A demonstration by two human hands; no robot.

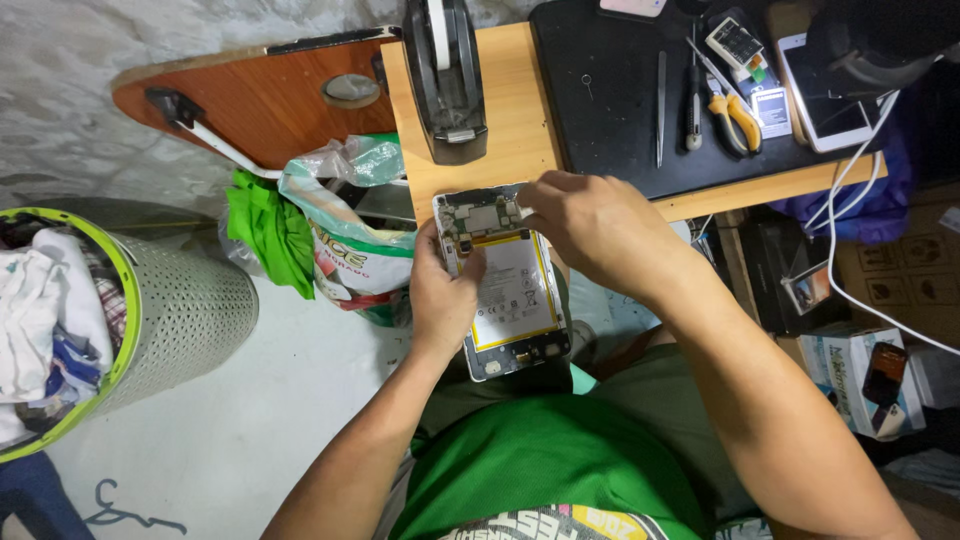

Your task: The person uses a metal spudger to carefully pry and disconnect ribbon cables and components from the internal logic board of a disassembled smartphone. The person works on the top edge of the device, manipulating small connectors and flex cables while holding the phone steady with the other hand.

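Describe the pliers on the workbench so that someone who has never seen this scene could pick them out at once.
Start at the black mat covering the far right part of the wooden desk. A row of slim tools lies there: metal tweezers, then a dark screwdriver. The pliers lie just right of these, beside a white phone, and alone have yellow handles.

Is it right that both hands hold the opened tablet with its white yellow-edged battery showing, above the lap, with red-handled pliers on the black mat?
Not quite: the head view shows yellow-handled pliers, not red, on the black mat. The left hand and right hand do hold the opened tablet, battery showing.
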